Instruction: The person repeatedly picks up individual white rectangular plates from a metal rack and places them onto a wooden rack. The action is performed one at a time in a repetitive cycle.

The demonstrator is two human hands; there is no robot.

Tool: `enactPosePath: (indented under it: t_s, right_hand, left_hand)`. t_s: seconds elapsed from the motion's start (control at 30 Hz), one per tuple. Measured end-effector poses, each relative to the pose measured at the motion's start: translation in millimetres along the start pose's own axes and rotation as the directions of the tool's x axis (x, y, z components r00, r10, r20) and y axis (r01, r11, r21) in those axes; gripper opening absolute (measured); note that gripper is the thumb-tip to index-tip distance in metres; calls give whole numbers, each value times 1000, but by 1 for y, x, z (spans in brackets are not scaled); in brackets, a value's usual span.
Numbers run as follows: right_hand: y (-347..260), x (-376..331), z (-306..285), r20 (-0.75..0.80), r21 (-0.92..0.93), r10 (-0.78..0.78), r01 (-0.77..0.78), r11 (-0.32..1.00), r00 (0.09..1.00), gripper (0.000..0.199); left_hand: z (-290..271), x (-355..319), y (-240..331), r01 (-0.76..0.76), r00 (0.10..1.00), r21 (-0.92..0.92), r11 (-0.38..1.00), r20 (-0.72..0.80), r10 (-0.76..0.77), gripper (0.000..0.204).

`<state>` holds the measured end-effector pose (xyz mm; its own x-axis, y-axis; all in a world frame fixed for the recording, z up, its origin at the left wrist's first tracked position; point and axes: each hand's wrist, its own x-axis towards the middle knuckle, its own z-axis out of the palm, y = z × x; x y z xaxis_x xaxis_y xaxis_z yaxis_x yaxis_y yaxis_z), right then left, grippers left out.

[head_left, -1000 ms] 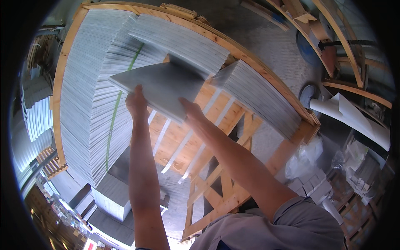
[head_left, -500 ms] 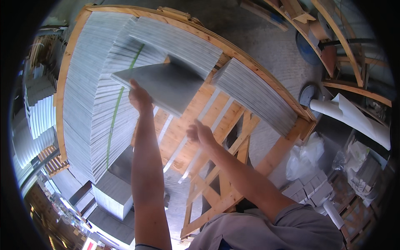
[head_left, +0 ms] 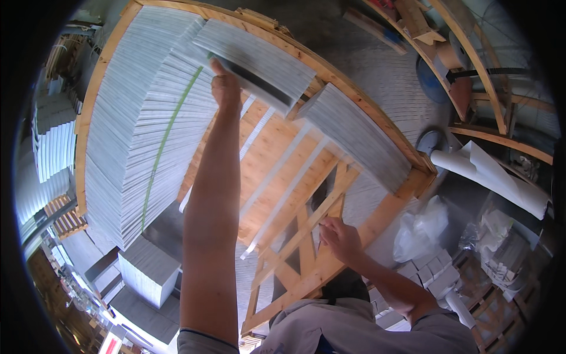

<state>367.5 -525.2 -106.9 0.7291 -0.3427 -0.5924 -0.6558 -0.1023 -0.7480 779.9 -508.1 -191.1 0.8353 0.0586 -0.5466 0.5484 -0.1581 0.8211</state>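
My left hand (head_left: 226, 87) reaches to the far side of a wooden crate. It is closed on the left end of a thin grey tile (head_left: 259, 87), which stands nearly upright against the back row of tiles (head_left: 256, 50). The tile's dark face shows as a narrow band, and some of my fingers are hidden. Closer to my body, my right hand (head_left: 342, 241) hovers over the crate's near slats with its fingers curled in and nothing visible in them. A long row of tiles (head_left: 162, 124) with a green strap (head_left: 170, 130) lies left of my left hand.
Another tile stack (head_left: 359, 135) fills the crate's right side. White straps (head_left: 274, 174) cross the plywood floor (head_left: 259, 194). The wooden crate rim (head_left: 377, 100) surrounds the stacks. Clear plastic bags (head_left: 421, 230) and a white roll (head_left: 489, 177) lie to the right; a tile block (head_left: 150, 271) sits lower left.
My left hand has moved away from me, bringing the tile from a tilt over the crate floor to nearly upright against the back row. My right hand has drawn back rightward and its fingers have curled.
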Motion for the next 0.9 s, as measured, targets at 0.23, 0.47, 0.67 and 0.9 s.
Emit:
enactPosePath:
  t_s: [0.23, 0.47, 0.67, 0.9]
  right_hand:
    - [25, -28, -25, -23, -289, -303, 283, 914, 953, 12]
    - [34, -25, -13, -97, -439, -523, 435, 786, 847, 13]
    - [34, -29, -8, -133, -543, -594, 443, 713, 793, 13]
    - [40, -36, -3, -172, -616, -639, 424, 663, 749, 11]
  left_hand:
    - [42, -28, -12, -316, 918, 234, 919, -170, 359, 65]
    - [42, -16, -19, -270, 928, 349, 898, -154, 339, 67]
    - [25, -8, -14, -203, 976, 389, 899, 2, 219, 76]
    - [-26, -60, -52, -321, 947, 122, 939, 41, 318, 76]
